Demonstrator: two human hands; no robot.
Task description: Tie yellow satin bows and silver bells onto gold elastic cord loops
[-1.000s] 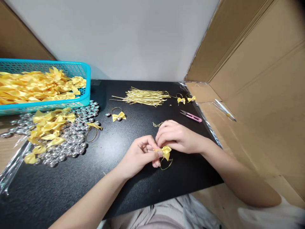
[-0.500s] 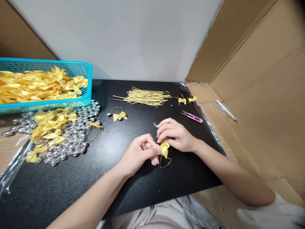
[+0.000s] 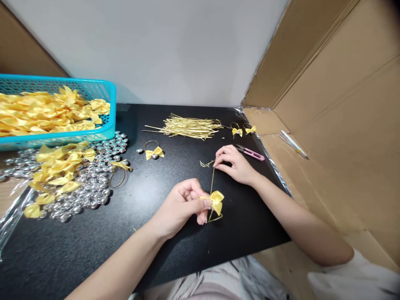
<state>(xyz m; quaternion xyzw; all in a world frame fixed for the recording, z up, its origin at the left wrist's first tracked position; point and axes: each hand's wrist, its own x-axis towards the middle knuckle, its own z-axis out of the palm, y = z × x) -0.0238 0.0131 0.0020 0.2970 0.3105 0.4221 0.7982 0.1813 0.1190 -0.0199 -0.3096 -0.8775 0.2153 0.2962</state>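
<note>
My left hand (image 3: 184, 205) pinches a yellow ribbon bow (image 3: 216, 202) between thumb and fingers, above the black table. A loop of gold cord (image 3: 215, 219) hangs below the bow. From the bow a straight length of the cord (image 3: 213, 180) runs up to my right hand (image 3: 234, 163), whose fingertips are closed on its end. Just left of those fingertips lie thin curled cord ends (image 3: 206, 164). Behind the right hand rests a pair of pink thread snips (image 3: 250, 152). Whether a bell sits on the held bow is hidden.
A blue basket (image 3: 111, 110) of yellow bows stands at the left. Before it lie silver bells (image 3: 93, 191) and loose bows (image 3: 67, 166). Gold cords (image 3: 190, 127) lie at the back. Finished-looking looped bows (image 3: 154, 153) are scattered about. A white cutter (image 3: 294, 144) lies right, beside cardboard walls.
My right hand has moved up and away from the left, drawing the cord out straight. The loop under the bow looks smaller and narrower. My left hand keeps hold of the bow.
</note>
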